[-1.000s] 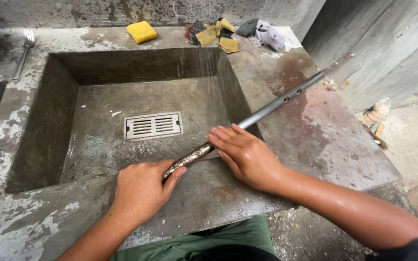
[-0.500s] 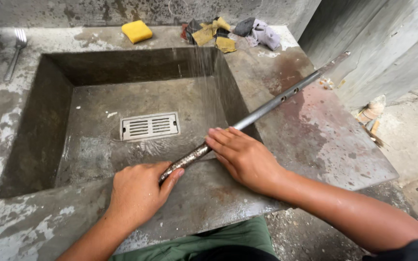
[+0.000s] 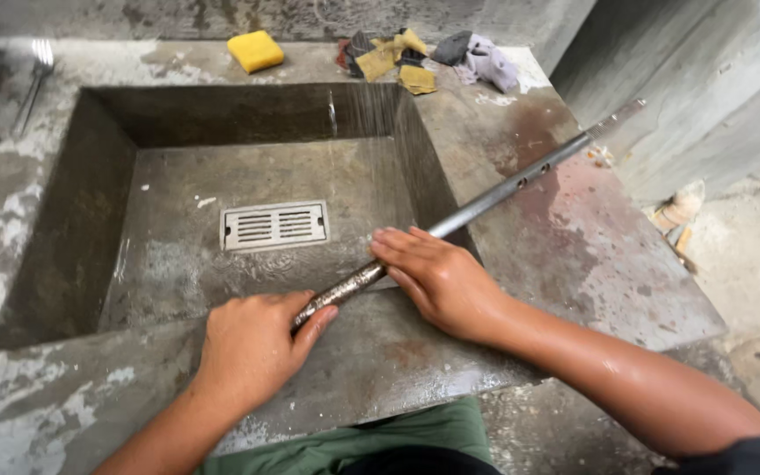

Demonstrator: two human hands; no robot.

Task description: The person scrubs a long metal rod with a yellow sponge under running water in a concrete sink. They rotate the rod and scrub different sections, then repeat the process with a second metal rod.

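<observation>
A long grey metal rod (image 3: 494,196) with small holes lies slanted across the right corner of a concrete sink (image 3: 72,220), its far end reaching the right wall. My left hand (image 3: 248,347) grips the rod's near end, which looks rough and mottled, at the sink's front rim. My right hand (image 3: 437,281) rests over the rod just beyond that, fingers flat and wrapped across it. A thin stream of water falls into the basin behind the hands.
A slotted metal drain cover (image 3: 274,225) sits in the basin floor. A yellow sponge (image 3: 255,50) and a heap of rags and scouring pads (image 3: 424,57) lie on the back ledge. A fork (image 3: 35,75) lies at the far left. Debris lies on the floor at right.
The view has shifted slightly; both hands stay on the rod in nearly the same place, the right hand a little further along it.
</observation>
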